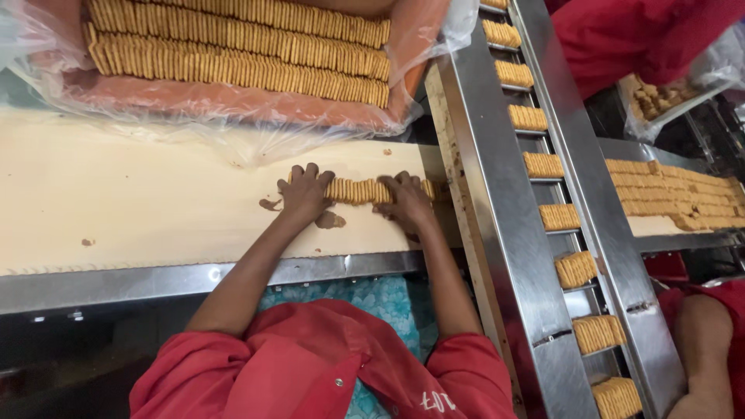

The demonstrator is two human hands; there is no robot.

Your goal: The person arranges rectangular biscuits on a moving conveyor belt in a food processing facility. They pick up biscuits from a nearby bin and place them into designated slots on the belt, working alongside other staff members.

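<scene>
Left hand (304, 192) and right hand (405, 200) grip a biscuit row (358, 190) between them.

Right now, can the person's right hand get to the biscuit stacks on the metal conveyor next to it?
Probably yes. The right hand rests at the end of the row of biscuits on the table, and the conveyor runs beside it, with only its raised steel side rail between them.
</scene>
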